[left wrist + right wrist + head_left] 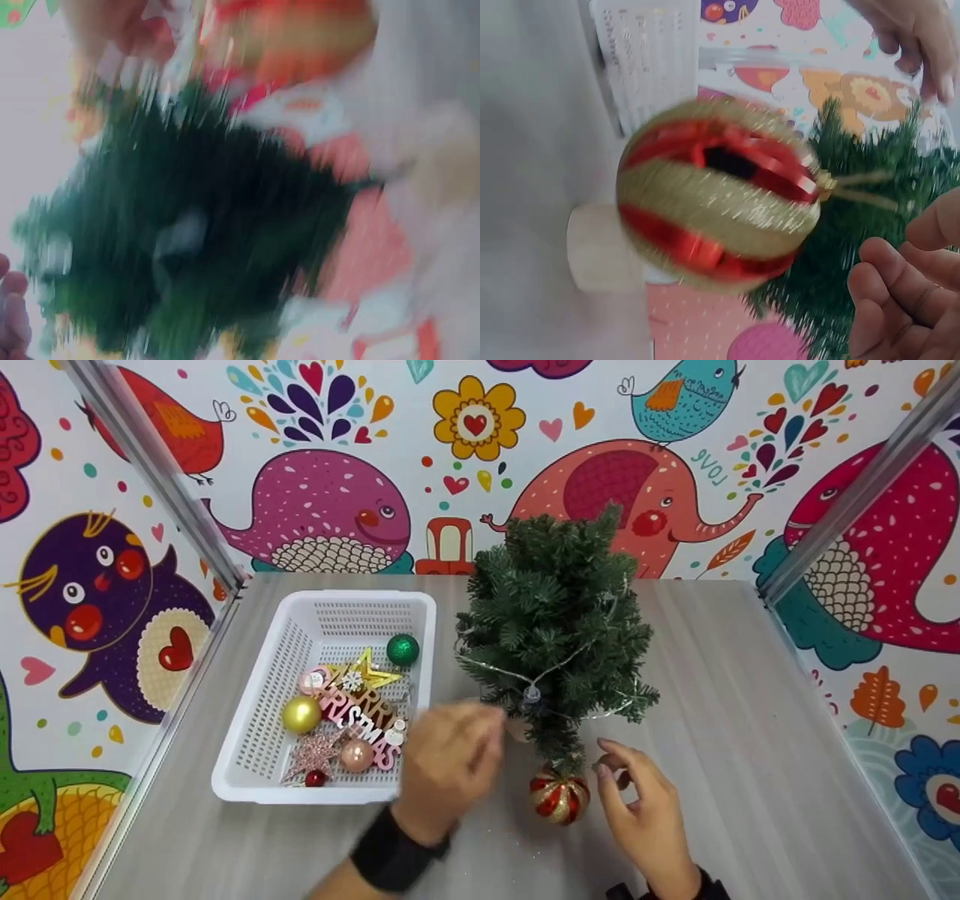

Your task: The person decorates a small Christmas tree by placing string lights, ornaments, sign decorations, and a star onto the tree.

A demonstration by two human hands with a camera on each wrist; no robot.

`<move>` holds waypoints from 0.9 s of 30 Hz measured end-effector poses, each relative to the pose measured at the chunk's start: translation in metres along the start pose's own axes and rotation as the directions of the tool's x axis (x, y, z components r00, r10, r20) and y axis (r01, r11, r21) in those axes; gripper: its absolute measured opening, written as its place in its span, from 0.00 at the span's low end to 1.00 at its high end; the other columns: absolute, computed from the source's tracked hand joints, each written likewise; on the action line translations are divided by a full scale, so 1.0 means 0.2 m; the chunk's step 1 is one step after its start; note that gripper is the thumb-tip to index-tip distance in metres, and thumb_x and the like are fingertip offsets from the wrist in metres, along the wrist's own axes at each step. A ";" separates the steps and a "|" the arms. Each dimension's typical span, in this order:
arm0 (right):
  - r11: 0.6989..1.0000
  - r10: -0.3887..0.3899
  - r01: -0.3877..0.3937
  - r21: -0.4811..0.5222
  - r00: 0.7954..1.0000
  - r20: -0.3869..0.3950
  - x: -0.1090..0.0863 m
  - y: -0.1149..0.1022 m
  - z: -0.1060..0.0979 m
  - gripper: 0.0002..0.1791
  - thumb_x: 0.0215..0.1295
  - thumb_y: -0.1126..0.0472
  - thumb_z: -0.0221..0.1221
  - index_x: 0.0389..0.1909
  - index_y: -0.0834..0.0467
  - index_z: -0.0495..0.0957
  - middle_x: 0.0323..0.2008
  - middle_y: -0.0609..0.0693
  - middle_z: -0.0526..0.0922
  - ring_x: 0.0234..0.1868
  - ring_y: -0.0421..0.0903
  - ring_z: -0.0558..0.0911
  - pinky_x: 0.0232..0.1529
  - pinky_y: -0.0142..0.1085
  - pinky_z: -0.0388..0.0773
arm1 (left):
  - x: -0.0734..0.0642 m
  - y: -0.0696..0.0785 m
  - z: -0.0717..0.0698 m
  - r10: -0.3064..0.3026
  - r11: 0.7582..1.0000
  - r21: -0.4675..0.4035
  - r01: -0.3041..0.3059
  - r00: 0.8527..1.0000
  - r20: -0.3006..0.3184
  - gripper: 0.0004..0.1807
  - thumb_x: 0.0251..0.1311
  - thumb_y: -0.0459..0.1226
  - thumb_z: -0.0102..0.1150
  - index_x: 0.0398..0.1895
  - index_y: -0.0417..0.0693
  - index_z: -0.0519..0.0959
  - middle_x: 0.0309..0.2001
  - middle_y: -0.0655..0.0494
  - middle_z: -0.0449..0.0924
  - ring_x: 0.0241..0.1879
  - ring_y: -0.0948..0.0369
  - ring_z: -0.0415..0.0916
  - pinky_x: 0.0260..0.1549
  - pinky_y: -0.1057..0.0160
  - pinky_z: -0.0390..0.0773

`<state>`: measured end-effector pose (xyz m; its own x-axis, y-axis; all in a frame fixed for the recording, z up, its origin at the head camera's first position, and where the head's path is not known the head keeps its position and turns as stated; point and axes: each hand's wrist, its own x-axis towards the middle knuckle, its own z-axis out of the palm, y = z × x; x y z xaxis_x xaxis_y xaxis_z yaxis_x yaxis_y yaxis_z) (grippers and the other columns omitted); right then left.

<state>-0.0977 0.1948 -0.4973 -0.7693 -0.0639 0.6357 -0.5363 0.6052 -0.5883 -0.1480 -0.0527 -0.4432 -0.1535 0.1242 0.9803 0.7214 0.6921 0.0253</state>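
Note:
A small green Christmas tree (559, 622) stands on the table, with a wire string of clear lights (532, 694) across its front. From a low front branch hangs a red and gold striped Christmas ball (559, 796), its gold cord showing in the right wrist view. My right hand (646, 814) is just right of the ball, fingers loosely bent and holding nothing. Left of the tree, between it and the basket, is my blurred left hand (450, 769); its fingers droop loosely in the right wrist view (922, 45), with nothing seen in them. The left wrist view is badly blurred.
A white plastic basket (259, 682) on the left holds a green ball (403, 649), a yellow ball (301, 714), a gold star (367, 669), a pink glitter star (315, 754) and Christmas lettering (360, 716). Patterned walls enclose the grey table (750, 750) behind and at both sides.

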 end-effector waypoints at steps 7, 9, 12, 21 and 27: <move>0.987 0.156 -0.155 -0.038 0.987 0.035 -0.01 0.16 -0.02 0.15 0.64 0.78 0.63 0.45 0.56 0.85 0.29 0.40 0.80 0.29 0.33 0.73 0.33 0.26 0.69 | 0.12 -0.50 -0.02 -0.373 0.928 0.083 0.364 0.915 0.156 0.10 0.70 0.35 0.57 0.46 0.38 0.84 0.39 0.44 0.87 0.38 0.50 0.83 0.42 0.51 0.84; 0.971 0.233 -0.228 -0.072 0.970 0.068 -0.03 0.20 -0.01 0.13 0.66 0.75 0.64 0.44 0.56 0.85 0.29 0.39 0.81 0.29 0.32 0.74 0.32 0.26 0.70 | 0.07 -0.63 0.02 -0.516 0.856 0.124 0.502 0.812 0.272 0.16 0.69 0.34 0.58 0.57 0.38 0.81 0.44 0.42 0.86 0.43 0.46 0.82 0.46 0.47 0.83; 0.934 0.349 -0.332 -0.133 0.928 0.133 -0.07 0.24 0.01 0.09 0.68 0.71 0.64 0.43 0.55 0.86 0.29 0.37 0.81 0.30 0.31 0.74 0.31 0.27 0.72 | -0.07 -0.79 0.09 -0.657 0.743 0.238 0.625 0.614 0.439 0.28 0.69 0.35 0.60 0.71 0.37 0.70 0.54 0.39 0.81 0.51 0.43 0.80 0.55 0.44 0.80; 0.892 0.448 -0.421 -0.166 0.874 0.187 -0.11 0.28 0.03 0.05 0.69 0.68 0.64 0.42 0.57 0.86 0.29 0.38 0.83 0.31 0.30 0.75 0.31 0.29 0.75 | -0.34 -0.98 0.21 -0.681 0.681 0.412 0.606 0.315 0.661 0.40 0.64 0.36 0.65 0.76 0.35 0.61 0.72 0.31 0.65 0.69 0.34 0.67 0.68 0.36 0.71; 0.904 0.424 -0.403 -0.142 0.890 0.167 -0.10 0.31 0.04 0.07 0.67 0.69 0.65 0.42 0.58 0.86 0.28 0.37 0.83 0.29 0.30 0.76 0.30 0.29 0.76 | -0.38 -0.99 0.23 -0.629 0.711 0.425 0.560 0.236 0.741 0.39 0.62 0.33 0.67 0.75 0.36 0.64 0.73 0.34 0.66 0.71 0.35 0.65 0.66 0.36 0.73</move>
<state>-0.1171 0.2268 -0.5506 -0.9701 0.0669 0.2334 -0.1252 0.6857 -0.7170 -0.3095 -0.1662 -0.5322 -0.9902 0.1207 0.0703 0.1397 0.8641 0.4836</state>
